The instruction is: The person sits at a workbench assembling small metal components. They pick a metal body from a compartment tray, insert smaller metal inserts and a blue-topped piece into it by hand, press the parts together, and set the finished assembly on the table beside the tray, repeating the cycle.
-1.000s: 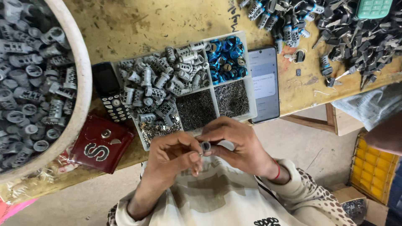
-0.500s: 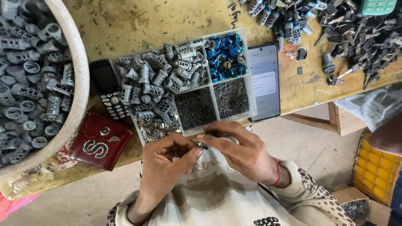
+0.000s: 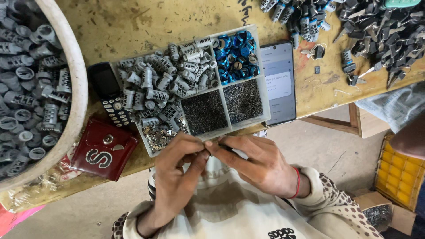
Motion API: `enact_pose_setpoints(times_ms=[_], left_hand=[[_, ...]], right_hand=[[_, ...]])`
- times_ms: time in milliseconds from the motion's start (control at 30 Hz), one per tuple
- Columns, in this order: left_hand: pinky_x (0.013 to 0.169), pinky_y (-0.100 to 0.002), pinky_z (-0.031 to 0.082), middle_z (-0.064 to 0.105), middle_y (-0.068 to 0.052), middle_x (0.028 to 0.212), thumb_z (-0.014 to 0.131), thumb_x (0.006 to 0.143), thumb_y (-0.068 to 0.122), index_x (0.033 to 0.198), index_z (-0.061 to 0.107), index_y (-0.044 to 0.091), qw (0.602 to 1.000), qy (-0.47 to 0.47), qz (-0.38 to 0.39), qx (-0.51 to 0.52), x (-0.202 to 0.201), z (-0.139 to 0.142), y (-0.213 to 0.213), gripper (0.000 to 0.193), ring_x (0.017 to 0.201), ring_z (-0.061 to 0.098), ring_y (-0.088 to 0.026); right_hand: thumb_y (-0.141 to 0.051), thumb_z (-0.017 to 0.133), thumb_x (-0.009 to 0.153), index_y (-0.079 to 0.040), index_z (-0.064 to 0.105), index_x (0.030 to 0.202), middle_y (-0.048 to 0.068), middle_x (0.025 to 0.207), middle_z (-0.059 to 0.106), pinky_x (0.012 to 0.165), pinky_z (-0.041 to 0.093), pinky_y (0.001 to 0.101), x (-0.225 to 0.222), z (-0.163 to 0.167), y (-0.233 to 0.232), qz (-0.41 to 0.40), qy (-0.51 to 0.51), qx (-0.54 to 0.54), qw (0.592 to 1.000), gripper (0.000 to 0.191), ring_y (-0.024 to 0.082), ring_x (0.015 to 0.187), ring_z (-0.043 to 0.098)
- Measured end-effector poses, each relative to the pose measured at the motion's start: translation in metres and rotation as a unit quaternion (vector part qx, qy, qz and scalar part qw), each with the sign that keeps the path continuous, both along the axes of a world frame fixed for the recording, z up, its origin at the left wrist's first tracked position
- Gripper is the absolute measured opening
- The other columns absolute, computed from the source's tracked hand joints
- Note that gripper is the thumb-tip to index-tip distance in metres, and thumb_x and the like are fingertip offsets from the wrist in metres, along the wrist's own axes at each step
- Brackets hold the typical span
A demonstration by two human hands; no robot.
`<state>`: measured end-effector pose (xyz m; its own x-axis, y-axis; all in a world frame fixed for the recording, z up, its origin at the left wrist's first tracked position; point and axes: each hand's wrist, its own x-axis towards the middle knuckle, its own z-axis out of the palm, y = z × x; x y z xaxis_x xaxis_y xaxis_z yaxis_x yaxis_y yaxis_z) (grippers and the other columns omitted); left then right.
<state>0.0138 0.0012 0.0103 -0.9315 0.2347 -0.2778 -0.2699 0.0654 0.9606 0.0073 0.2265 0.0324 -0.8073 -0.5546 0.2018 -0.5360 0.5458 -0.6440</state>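
Yellowed, scuffed wooden tabletop (image 3: 146, 22) fills the upper view. We find a small dark metal part (image 3: 208, 152), mostly hidden, pinched between the fingertips of both hands just off the tabletop's near edge, over our lap. Our left hand (image 3: 177, 172) and right hand (image 3: 256, 163) close on it from opposite sides, equally near; its long axis we cannot tell. Directly beyond lies a clear plastic compartment tray (image 3: 265, 116) of grey metal lock cylinders (image 3: 164, 84), blue rings (image 3: 237, 51) and fine pins (image 3: 204, 111). A red leather pouch (image 3: 104, 148) sits left.
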Motion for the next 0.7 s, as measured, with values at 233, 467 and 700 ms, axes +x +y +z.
enact_pose_setpoints(times_ms=[233, 467, 700], left_hand=[[0.071, -0.027, 0.07, 0.078, -0.015, 0.105, 0.077, 0.093, 0.0, 0.107, 0.072, -0.002, 0.988, 0.155, 0.018, 0.006, 0.018, -0.016, 0.001, 0.015, 0.086, 0.081, -0.019], [0.072, -0.025, 0.067, 0.078, -0.017, 0.111, 0.077, 0.092, -0.004, 0.113, 0.074, 0.004, 0.962, 0.266, -0.033, 0.05, 0.013, -0.023, 0.002, 0.022, 0.09, 0.081, -0.019], [0.081, -0.027, 0.07, 0.073, -0.018, 0.122, 0.075, 0.09, -0.01, 0.124, 0.068, 0.004, 0.963, 0.244, -0.092, 0.075, 0.005, -0.025, -0.002, 0.037, 0.104, 0.079, -0.023]], right_hand=[[-0.003, 0.082, 0.078, -0.001, 0.069, 0.123, 0.011, 0.11, 0.066, 0.068, 0.061, 0.0326, -0.01, 0.019, -0.024, -0.069, -0.168, -0.088, 0.979, 0.047, 0.023, 0.085, 0.072], [-0.002, 0.079, 0.1, -0.007, 0.076, 0.116, 0.009, 0.101, 0.07, 0.07, 0.053, 0.0338, -0.07, -0.017, 0.038, -0.271, -0.023, 0.073, 0.959, 0.017, 0.019, 0.08, 0.069], [-0.011, 0.083, 0.097, -0.008, 0.077, 0.109, 0.01, 0.097, 0.067, 0.066, 0.052, 0.0369, -0.107, -0.031, 0.03, -0.227, 0.043, 0.137, 0.963, 0.014, 0.025, 0.078, 0.068]])
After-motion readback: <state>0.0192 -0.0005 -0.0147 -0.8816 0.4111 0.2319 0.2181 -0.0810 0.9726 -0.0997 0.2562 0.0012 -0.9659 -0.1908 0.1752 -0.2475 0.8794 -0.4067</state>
